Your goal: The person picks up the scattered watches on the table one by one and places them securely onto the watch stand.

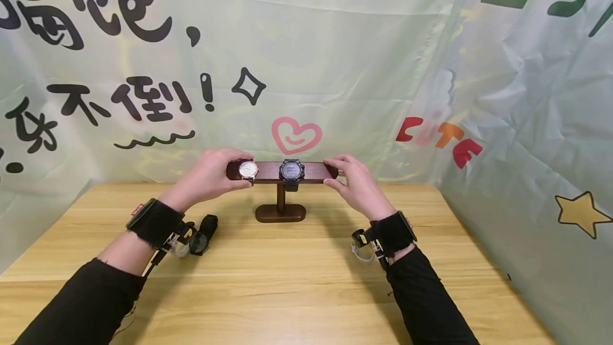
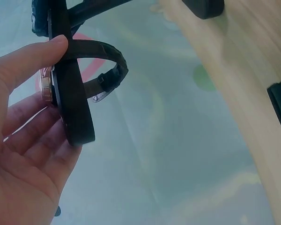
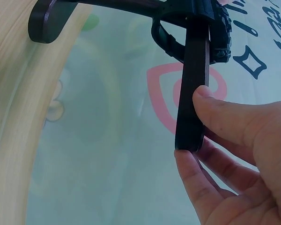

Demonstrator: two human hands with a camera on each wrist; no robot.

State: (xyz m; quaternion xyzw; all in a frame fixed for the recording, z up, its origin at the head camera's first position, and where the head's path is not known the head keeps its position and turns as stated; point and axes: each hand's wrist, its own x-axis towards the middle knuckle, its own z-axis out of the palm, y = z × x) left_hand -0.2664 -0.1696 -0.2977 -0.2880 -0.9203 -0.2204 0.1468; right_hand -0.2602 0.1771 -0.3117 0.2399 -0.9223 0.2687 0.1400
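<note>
A dark wooden watch stand (image 1: 313,171), a crossbar on one post with a rounded base, is upright at the far side of the table. My left hand (image 1: 213,174) grips the crossbar's left end, thumb along its lower edge beside a white-dial wristwatch (image 1: 248,169). That watch's dark strap (image 2: 119,68) loops under the bar in the left wrist view. With thumb and fingers my right hand (image 1: 356,182) pinches the bar's right end (image 3: 192,112). A chunky black digital watch (image 1: 291,171) is strapped round the middle of the bar, between the hands.
Another black watch (image 1: 203,236) lies on the wooden table (image 1: 287,286), close to the left wrist's camera mount. Behind the stand hangs a pale printed cloth (image 1: 335,68) with lettering and a pink heart; it continues along the right side.
</note>
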